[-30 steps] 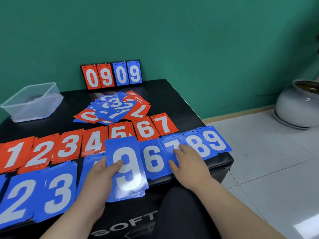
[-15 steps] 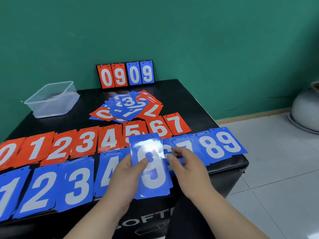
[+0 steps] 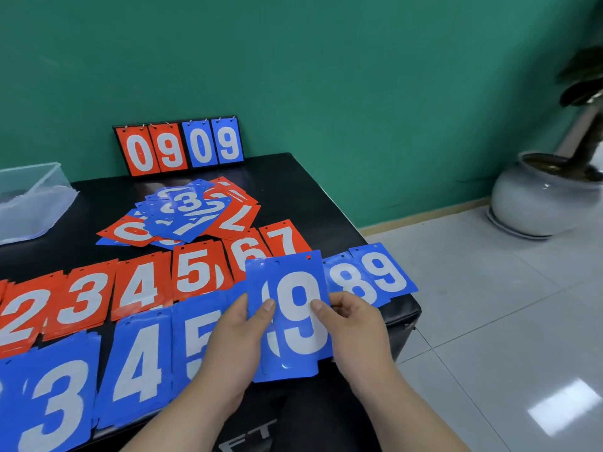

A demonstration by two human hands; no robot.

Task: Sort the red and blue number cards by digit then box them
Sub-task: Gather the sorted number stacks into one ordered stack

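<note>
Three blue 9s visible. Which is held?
The nearest blue 9, pinched between left hand and right hand; the row-end 9 lies flat, the scoreboard 9 hangs upright.

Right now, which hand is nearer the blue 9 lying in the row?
Right. The right hand is just left of the row's blue 9; the left hand is farther, across the held cards.

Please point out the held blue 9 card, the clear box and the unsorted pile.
held blue 9 card [image 3: 305, 331]: head view, on the white digit.
clear box [image 3: 36, 207]: head view, on its near wall.
unsorted pile [image 3: 187, 202]: head view, on the top blue 3.
</note>
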